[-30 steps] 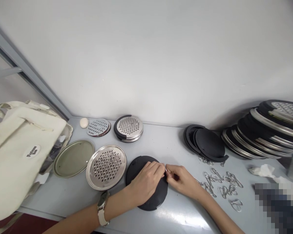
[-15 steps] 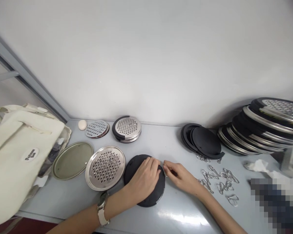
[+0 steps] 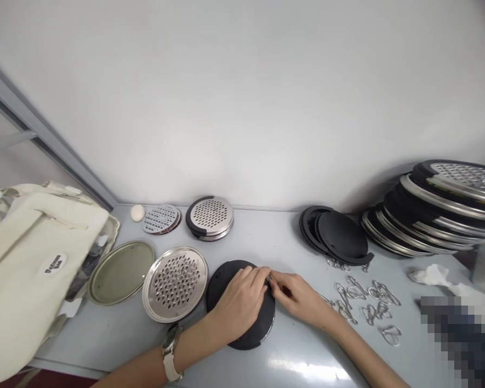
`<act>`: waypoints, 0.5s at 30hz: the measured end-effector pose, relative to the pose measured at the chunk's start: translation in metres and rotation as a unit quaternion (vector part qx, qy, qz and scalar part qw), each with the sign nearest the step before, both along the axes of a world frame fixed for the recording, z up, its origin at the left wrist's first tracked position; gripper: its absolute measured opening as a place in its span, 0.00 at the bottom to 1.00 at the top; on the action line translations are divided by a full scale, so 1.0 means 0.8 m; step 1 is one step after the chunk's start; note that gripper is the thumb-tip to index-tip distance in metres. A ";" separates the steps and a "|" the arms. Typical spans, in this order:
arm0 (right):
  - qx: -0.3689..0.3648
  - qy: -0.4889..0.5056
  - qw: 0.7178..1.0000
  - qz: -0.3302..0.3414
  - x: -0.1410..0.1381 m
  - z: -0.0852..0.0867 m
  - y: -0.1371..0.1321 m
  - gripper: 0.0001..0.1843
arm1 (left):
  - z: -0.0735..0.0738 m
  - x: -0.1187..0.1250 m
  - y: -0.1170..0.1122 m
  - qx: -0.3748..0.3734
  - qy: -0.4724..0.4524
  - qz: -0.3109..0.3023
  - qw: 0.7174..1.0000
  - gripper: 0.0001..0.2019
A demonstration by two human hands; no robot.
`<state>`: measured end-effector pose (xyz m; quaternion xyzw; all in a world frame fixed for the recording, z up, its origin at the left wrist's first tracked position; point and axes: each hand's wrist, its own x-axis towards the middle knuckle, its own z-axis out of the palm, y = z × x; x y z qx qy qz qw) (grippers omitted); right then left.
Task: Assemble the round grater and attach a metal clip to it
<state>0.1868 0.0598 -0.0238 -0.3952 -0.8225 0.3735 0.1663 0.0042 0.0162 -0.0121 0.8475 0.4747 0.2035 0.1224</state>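
A black round disc point(image 3: 226, 280) lies flat on the grey table, near the front. My left hand point(image 3: 240, 304) rests palm-down on the disc with its fingers curled at the far right rim. My right hand point(image 3: 297, 296) meets it there, fingertips pinched on a small metal wire clip point(image 3: 269, 278) at the disc's edge. Several more wire clips point(image 3: 367, 304) lie loose on the table to the right of my right hand. A perforated steel disc point(image 3: 175, 283) lies just left of the black disc.
A plain metal lid point(image 3: 121, 272), a cream bag point(image 3: 28, 269), a small stack of perforated discs point(image 3: 210, 216), a thinner grater disc point(image 3: 161, 218) and a pale ball point(image 3: 137, 213) fill the left. Black discs point(image 3: 339, 237) and a tall slanted stack point(image 3: 440, 210) stand right, by crumpled tissue point(image 3: 432, 276).
Both hands stay at the black disc's right rim; the fingertips have shifted only slightly. The view has tilted a little.
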 end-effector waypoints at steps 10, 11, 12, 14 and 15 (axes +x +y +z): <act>-0.014 -0.005 1.000 -0.008 -0.001 0.002 -0.002 0.11 | -0.001 0.000 0.000 0.012 0.036 -0.010 0.999 0.16; -0.014 -0.007 1.000 -0.009 -0.002 0.002 -0.002 0.11 | -0.001 0.000 0.000 0.009 0.035 -0.010 0.999 0.16; -0.014 -0.009 1.000 -0.010 -0.002 0.001 -0.002 0.11 | -0.001 0.000 0.000 0.007 0.033 -0.010 0.999 0.17; -0.013 -0.013 1.000 -0.011 -0.002 0.001 -0.002 0.12 | -0.001 0.000 0.000 0.007 0.029 -0.009 1.000 0.17; -0.011 -0.014 1.000 -0.011 -0.002 0.000 -0.002 0.11 | -0.001 0.000 0.000 0.007 0.027 -0.007 1.000 0.16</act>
